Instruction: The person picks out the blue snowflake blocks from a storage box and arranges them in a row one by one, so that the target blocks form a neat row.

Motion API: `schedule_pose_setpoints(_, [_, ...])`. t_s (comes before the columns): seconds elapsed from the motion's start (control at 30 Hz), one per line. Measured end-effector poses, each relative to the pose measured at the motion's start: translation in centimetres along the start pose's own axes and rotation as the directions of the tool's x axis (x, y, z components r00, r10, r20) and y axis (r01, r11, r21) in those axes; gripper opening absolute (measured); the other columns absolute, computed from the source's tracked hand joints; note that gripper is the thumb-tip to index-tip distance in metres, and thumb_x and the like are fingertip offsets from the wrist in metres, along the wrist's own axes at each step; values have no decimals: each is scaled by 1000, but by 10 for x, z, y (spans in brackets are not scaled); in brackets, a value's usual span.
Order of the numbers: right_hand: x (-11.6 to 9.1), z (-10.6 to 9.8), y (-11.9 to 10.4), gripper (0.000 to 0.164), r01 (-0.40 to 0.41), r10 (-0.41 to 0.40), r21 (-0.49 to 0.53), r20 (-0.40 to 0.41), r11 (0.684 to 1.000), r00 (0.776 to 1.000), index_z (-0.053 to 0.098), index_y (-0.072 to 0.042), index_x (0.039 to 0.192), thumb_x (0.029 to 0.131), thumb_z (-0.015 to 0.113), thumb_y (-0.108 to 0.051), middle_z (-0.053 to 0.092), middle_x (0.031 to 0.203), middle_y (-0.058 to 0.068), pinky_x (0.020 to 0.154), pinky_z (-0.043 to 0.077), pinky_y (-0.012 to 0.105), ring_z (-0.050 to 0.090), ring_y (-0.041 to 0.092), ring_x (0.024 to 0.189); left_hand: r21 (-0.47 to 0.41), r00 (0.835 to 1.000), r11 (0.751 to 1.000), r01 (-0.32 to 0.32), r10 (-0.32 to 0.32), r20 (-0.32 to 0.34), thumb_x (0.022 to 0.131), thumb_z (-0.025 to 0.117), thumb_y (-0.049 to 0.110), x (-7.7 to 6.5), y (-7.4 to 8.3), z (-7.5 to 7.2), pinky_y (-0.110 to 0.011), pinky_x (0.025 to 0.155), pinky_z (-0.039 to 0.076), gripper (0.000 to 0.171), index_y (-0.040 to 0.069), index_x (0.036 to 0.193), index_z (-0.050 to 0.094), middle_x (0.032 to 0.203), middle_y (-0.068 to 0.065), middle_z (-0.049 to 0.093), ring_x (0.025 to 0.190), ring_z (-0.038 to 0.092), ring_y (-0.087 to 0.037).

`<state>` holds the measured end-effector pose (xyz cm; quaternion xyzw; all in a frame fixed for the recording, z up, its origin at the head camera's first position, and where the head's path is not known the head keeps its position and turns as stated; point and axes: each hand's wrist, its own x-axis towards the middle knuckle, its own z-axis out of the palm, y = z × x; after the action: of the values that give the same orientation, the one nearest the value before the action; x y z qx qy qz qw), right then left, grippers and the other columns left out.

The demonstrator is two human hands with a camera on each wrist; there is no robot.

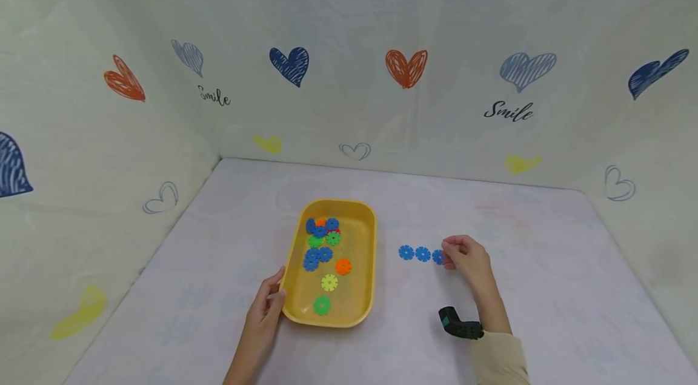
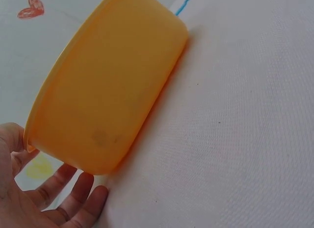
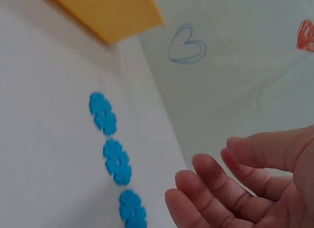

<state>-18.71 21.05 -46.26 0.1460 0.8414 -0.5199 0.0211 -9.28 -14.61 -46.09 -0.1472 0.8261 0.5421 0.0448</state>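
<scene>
My left hand (image 1: 264,306) grips the near left side of a yellow plastic tray (image 1: 374,270), its thumb at the rim and its other fingers against the outer wall in the left wrist view. Inside lie flower-shaped plastic discs: several blue, some green, an orange disc (image 1: 343,266) and a yellow disc (image 1: 329,282). To the tray's right, three blue discs make a row: a left disc (image 1: 406,252), a middle disc (image 1: 423,254) and a right disc (image 1: 438,257). Just over the right disc is my right hand (image 1: 469,257), fingers loosely bent, nothing visible between them.
A white cloth covers the table (image 1: 545,288). Pale walls (image 1: 349,118) printed with hearts and "Smile" stand behind and at the sides. A black band (image 1: 460,325) with a small device sits on the right wrist.
</scene>
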Motion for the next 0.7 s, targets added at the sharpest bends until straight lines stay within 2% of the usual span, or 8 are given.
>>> schedule_pose_setpoints(0.1, [-8, 9, -19, 28, 93, -95, 30, 51, 995, 994, 57, -2, 107, 91, 59, -25, 66, 91, 10, 65, 53, 20, 64, 11, 76, 3, 1000, 1000, -2, 2, 0, 100, 41, 26, 0, 1, 0, -18, 76, 45, 40, 22, 140, 39, 126, -7, 51, 102, 50, -18])
schedule_pose_setpoints(0.23, [-25, 22, -55, 30, 163, -169, 58, 137, 985, 976, 59, 1, 108, 91, 60, -23, 66, 99, 16, 78, 53, 29, 65, 25, 89, 0, 1000, 1000, -5, 5, 0, 100, 42, 27, -1, 2, -1, -18, 76, 46, 40, 21, 140, 39, 126, -8, 51, 101, 50, -18])
schedule_pose_setpoints(0.4, [-34, 49, -80, 27, 211, -223, 77, 219, 975, 950, 62, -2, 109, 90, 62, -21, 66, 101, 11, 83, 52, 32, 64, 22, 91, -1, 999, 999, -33, 33, -3, 100, 42, 29, -3, 1, -1, -19, 74, 46, 42, 18, 140, 39, 124, -11, 52, 96, 52, -17])
schedule_pose_setpoints(0.57, [-36, 77, -96, 24, 275, -291, 93, 302, 957, 908, 64, -2, 108, 88, 63, -17, 66, 100, 7, 83, 52, 33, 61, 17, 89, -17, 1000, 1000, -16, 16, 1, 100, 42, 28, -3, 1, -1, -18, 74, 46, 41, 21, 140, 39, 122, -10, 52, 93, 52, -15])
schedule_pose_setpoints(0.7, [-35, 97, -104, 25, 289, -297, 80, 383, 954, 875, 64, -2, 108, 88, 63, -17, 66, 99, 7, 82, 51, 33, 59, 17, 88, -16, 1000, 1000, -25, 25, 2, 100, 43, 29, -3, 0, -1, -19, 73, 46, 42, 21, 140, 39, 122, -11, 52, 91, 53, -15])
